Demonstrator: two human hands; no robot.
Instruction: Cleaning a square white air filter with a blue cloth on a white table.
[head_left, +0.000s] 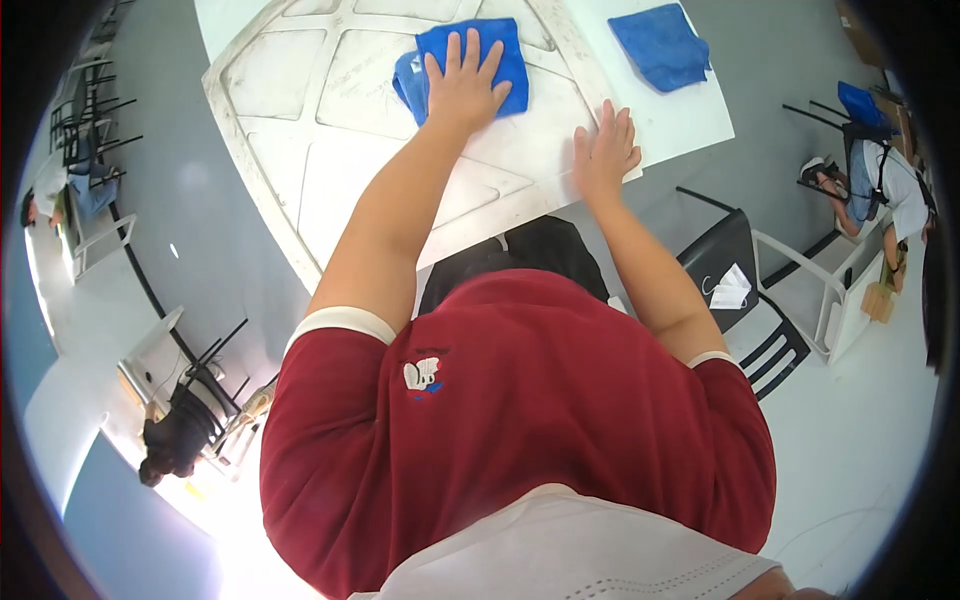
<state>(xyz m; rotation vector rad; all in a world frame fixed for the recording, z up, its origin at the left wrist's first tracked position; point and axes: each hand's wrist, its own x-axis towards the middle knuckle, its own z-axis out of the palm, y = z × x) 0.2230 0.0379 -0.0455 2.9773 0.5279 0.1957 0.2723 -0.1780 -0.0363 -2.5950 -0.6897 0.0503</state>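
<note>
A blue cloth (510, 64), folded in layers, lies on a large white moulded panel (360, 161) with raised ribs and dark scuff marks. Flat on top of the cloth, palm down, rests my left hand (466, 88) with its fingers spread. My right hand (606, 154) is at the panel's right edge, fingers apart and nothing held; whether its palm presses on the edge cannot be told. A second blue cloth (664, 46) lies spread on the white table (679, 112) beneath the panel, to the right of it.
A black chair (712, 259) with a white face mask (731, 287) on it stands close at my right. Farther right, a person (892, 184) sits at a white table. Other people sit at the far left (49, 191) and lower left (180, 431), among chairs and tables.
</note>
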